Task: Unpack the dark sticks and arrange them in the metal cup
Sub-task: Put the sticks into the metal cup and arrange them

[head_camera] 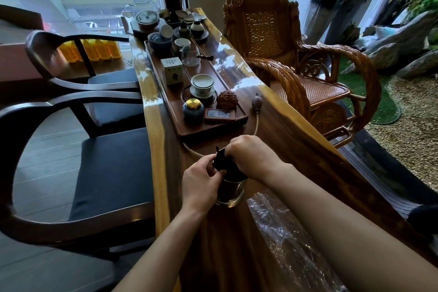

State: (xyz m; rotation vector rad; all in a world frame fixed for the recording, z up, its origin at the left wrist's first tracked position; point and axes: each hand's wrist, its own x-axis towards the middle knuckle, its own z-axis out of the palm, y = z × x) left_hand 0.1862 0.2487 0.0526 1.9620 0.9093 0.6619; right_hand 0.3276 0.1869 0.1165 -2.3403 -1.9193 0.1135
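A shiny metal cup [231,191] stands on the glossy wooden table [291,140], near its middle. A bundle of dark sticks [222,160] rises from the cup's mouth. My left hand [201,184] is at the cup's left side, fingertips pinching the dark sticks. My right hand [252,157] comes over from the right and closes on the tops of the same sticks. The lower parts of the sticks are hidden inside the cup and behind my fingers. Crumpled clear plastic wrapping [286,234] lies on the table just right of and nearer than the cup.
A long wooden tea tray [176,123] with cups, a blue jar [193,110], a lidded bowl [202,84] and a box lies beyond the cup. A thin hose [256,123] curls near it. Dark chairs [78,173] stand left, a wicker rocking chair [284,54] right.
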